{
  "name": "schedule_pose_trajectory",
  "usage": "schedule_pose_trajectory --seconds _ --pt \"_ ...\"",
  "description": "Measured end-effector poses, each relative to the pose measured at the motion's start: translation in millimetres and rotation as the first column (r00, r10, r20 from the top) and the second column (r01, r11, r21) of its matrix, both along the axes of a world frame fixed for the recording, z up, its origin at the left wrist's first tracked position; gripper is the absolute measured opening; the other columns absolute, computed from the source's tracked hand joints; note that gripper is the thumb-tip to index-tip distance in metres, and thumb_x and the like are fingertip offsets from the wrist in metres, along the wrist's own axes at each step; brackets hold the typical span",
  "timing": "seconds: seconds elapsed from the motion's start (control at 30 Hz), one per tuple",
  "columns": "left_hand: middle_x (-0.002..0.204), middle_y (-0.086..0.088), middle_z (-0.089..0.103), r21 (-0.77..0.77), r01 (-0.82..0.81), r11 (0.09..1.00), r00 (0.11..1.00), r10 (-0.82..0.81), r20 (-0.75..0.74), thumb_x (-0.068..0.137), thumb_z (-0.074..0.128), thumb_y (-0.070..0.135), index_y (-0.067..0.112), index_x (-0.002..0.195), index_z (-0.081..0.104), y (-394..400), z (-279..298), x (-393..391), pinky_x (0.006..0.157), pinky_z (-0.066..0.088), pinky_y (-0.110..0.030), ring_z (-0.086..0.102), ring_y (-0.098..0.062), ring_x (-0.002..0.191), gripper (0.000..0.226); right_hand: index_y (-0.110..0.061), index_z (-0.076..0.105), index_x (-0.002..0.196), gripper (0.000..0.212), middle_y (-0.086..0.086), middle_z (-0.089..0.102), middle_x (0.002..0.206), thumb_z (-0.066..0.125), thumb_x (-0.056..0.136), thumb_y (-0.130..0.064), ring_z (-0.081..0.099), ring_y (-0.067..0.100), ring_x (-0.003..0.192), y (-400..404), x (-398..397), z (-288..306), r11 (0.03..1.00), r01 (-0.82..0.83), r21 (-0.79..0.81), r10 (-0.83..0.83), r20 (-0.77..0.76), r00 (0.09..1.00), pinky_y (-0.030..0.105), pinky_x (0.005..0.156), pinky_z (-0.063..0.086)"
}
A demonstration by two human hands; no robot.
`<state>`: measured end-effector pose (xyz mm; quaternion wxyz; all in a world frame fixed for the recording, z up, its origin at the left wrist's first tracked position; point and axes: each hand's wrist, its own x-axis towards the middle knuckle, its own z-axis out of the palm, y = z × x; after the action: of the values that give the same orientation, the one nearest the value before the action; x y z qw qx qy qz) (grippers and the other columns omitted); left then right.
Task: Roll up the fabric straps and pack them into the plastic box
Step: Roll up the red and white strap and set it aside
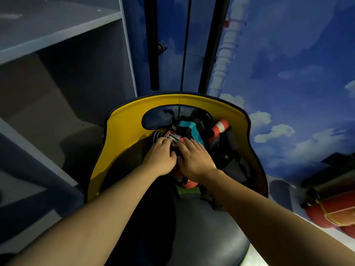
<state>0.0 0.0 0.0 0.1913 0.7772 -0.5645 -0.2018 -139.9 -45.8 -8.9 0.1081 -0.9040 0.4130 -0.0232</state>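
Observation:
A yellow plastic board (123, 131) with a cut-out handle stands upright ahead of me. Behind it lies a bundle of straps: a red strap with a black label (173, 139), a turquoise strap (189, 127) and a red-and-white striped roll (221, 128). My left hand (160, 156) and my right hand (195, 160) lie side by side on the red strap, fingers curved over it just below the label. Black webbing (233, 158) lies to the right of the bundle. No plastic box shows clearly.
Grey shelves (57, 35) fill the left side. A blue sky-printed wall (288, 73) and black vertical rails (153, 45) rise behind. A red cylinder (326, 214) with yellow cord sits at the lower right. A dark rounded surface (201, 227) lies below my arms.

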Motion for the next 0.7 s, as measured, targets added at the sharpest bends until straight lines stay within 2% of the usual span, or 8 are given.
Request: schedule_pose_trajectory --seconds 0.13,0.2,0.27,0.37,0.47,0.5,0.6,0.7 --pt "0.134 -0.004 0.059 0.038 -0.276 0.960 0.927 0.277 -0.252 0.099 0.059 0.036 0.017 0.133 0.060 -21.0 -8.2 8.1 0.099 0.047 -0.034 0.057 -0.024 0.122 0.039 -0.026 0.037 0.152 0.052 0.012 0.046 0.146 0.036 0.101 -0.038 0.048 0.038 0.129 -16.8 7.9 -12.8 0.998 0.027 0.050 -0.029 0.050 0.998 0.045 0.110 0.037" --pt "0.119 -0.002 0.070 0.039 -0.378 0.925 0.843 0.361 -0.399 0.094 0.068 0.034 0.017 0.116 0.071 -28.0 -15.2 11.1 0.091 0.052 -0.032 0.064 -0.020 0.107 0.027 -0.028 0.044 0.147 0.049 0.012 0.053 0.136 0.035 0.100 -0.040 0.054 0.038 0.118 -20.9 12.3 -18.1 0.992 0.068 0.108 -0.077 0.086 0.993 0.046 0.102 0.044" --pt "0.111 -0.002 0.074 0.045 -0.470 0.882 0.741 0.421 -0.523 0.091 0.074 0.023 0.020 0.100 0.075 -30.1 -20.8 16.5 0.089 0.054 -0.031 0.067 -0.017 0.098 0.009 -0.027 0.052 0.141 0.046 0.012 0.055 0.127 0.040 0.099 -0.039 0.056 0.037 0.113 -21.3 14.0 -17.7 0.980 0.101 0.170 -0.132 0.181 0.975 0.045 0.095 0.049" --pt "0.110 -0.004 0.073 0.139 -0.522 0.841 0.578 0.470 -0.667 0.089 0.073 0.005 0.022 0.094 0.071 -29.7 -26.7 25.0 0.088 0.052 -0.031 0.067 -0.019 0.099 0.018 -0.019 0.054 0.140 0.044 0.010 0.054 0.130 0.055 0.096 -0.028 0.057 0.032 0.116 -23.3 13.7 -17.2 0.956 0.141 0.257 -0.210 0.266 0.941 0.040 0.097 0.050" --pt "0.113 -0.007 0.072 0.191 -0.483 0.855 0.475 0.439 -0.763 0.086 0.070 -0.003 0.020 0.097 0.066 -26.7 -24.3 30.3 0.098 0.055 -0.046 0.069 -0.025 0.104 0.026 -0.014 0.057 0.133 0.039 0.009 0.061 0.124 0.059 0.095 -0.025 0.060 0.027 0.112 -24.4 13.6 -8.0 0.931 0.197 0.308 -0.299 0.333 0.894 0.038 0.096 0.050" --pt "0.115 -0.008 0.071 0.198 -0.460 0.866 0.441 0.416 -0.795 0.087 0.068 -0.005 0.020 0.100 0.064 -25.3 -22.4 31.0 0.097 0.055 -0.047 0.069 -0.027 0.106 0.028 -0.014 0.058 0.130 0.036 0.009 0.065 0.117 0.059 0.095 -0.026 0.063 0.025 0.107 -24.6 13.6 -3.7 0.917 0.222 0.331 -0.342 0.367 0.865 0.038 0.092 0.052" --pt "0.121 -0.010 0.069 0.173 -0.402 0.899 0.363 0.330 -0.872 0.091 0.059 -0.012 0.015 0.112 0.059 -20.5 -11.0 27.3 0.084 0.054 -0.036 0.067 -0.025 0.108 0.035 -0.017 0.060 0.126 0.032 0.004 0.069 0.109 0.062 0.095 -0.027 0.067 0.020 0.096 -25.1 14.1 9.1 0.816 0.296 0.496 -0.520 0.407 0.751 0.039 0.088 0.055" --pt "0.119 -0.009 0.067 0.114 -0.369 0.923 0.332 0.245 -0.911 0.092 0.054 -0.016 0.007 0.127 0.055 -13.9 8.8 22.3 0.084 0.055 -0.034 0.065 -0.022 0.106 0.042 -0.008 0.062 0.124 0.030 0.008 0.069 0.113 0.066 0.095 -0.014 0.066 0.020 0.097 -26.2 19.5 22.5 0.602 0.194 0.775 -0.744 0.456 0.488 0.034 0.091 0.055"
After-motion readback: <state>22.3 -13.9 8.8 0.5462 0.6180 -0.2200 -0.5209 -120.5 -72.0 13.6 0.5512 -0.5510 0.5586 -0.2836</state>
